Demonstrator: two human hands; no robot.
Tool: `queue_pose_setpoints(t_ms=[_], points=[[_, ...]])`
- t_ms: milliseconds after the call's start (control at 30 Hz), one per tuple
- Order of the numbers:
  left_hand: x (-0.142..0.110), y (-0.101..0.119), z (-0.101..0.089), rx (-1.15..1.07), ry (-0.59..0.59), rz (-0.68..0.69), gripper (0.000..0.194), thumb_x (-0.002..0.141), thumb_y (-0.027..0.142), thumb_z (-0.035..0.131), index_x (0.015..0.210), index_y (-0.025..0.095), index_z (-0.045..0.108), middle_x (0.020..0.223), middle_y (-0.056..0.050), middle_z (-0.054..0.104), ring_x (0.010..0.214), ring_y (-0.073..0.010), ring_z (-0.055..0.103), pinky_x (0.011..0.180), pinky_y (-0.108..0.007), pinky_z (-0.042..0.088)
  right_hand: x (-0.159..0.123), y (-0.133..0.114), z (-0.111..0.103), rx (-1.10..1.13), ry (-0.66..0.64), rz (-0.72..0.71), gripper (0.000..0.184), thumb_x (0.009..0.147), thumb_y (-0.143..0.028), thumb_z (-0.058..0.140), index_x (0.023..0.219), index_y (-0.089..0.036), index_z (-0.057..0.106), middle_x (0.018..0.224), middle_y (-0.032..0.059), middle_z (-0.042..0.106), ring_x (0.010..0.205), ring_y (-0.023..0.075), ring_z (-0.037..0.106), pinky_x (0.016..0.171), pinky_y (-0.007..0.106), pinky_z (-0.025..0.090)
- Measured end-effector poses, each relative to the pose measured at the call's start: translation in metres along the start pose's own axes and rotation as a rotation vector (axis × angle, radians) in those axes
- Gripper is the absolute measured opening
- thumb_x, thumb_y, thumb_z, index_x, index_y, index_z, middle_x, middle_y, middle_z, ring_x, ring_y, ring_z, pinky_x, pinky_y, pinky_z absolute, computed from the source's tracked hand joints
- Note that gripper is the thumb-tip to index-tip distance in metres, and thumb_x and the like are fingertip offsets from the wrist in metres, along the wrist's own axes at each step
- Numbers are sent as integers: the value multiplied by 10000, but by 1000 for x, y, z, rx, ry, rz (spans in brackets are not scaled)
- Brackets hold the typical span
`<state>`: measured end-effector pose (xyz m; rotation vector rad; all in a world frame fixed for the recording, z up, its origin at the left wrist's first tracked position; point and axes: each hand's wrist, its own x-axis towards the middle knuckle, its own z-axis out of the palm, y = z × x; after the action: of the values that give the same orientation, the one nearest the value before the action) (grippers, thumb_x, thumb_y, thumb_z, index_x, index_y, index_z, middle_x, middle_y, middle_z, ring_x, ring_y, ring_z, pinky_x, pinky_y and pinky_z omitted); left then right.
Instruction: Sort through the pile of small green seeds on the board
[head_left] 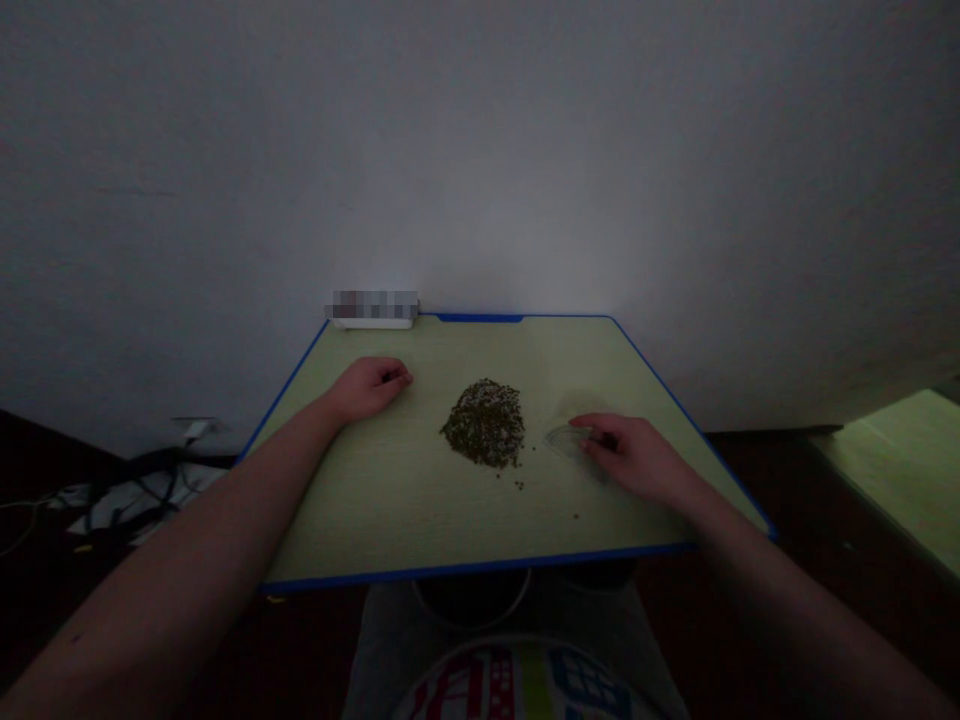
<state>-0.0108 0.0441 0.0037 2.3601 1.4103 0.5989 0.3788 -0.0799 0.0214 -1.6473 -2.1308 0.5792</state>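
Note:
A loose pile of small dark greenish-brown grains, like beans or seeds, lies in the middle of the pale tabletop. Left of the pile, my left hand rests on the table with its fingers curled in and the thumb against them; nothing shows in it. To the pile's right, my right hand pinches a clear, see-through piece with a curved edge between thumb and fingers. Its exact kind is hard to make out in the dim light. It is tilted towards the grains, low over the table.
A white box-like object, partly blurred out, stands at the table's back left corner. Blue edging runs around the table. Several stray grains lie near the pile. Cables lie on the floor at left, and another pale surface is at right.

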Motion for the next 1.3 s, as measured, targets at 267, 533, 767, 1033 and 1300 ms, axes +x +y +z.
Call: queue_pose_setpoints(t_ms=[267,533,767,1033,1300], points=[[1,0,0,4,-7,-4,338,828,440,452,711,158,596,575,15,504,570,-128,465,548,-246,332,20,-19,4,-9,-104,-94,356,806,-216,529,1124,-174,682,674,12,637,573,139,546,553,255,391],[1,0,0,-6,-17,-16,353,826,457,452,717,155,599,583,10,504,568,-131,462,549,-254,334,24,-24,4,-18,-160,-162,347,818,-187,514,1124,-173,679,686,17,651,557,132,532,553,260,382],[0,2,0,-15,-9,-20,346,827,449,456,708,157,596,569,16,499,560,-124,455,538,-246,328,19,-24,4,46,-228,-177,351,814,-200,526,1129,-186,679,837,49,717,672,168,614,617,283,446],[0,0,0,-19,-1,-14,343,827,449,465,702,159,597,569,17,501,555,-124,456,536,-250,326,16,-28,8,105,-249,-157,365,793,-203,552,1130,-231,689,833,36,731,701,181,635,647,293,477],[0,1,-1,-13,-7,-18,332,815,443,461,719,158,602,594,5,532,580,-136,480,556,-254,344,9,-27,10,103,-260,-194,340,825,-206,518,1123,-188,680,928,63,731,749,187,646,676,296,481]])
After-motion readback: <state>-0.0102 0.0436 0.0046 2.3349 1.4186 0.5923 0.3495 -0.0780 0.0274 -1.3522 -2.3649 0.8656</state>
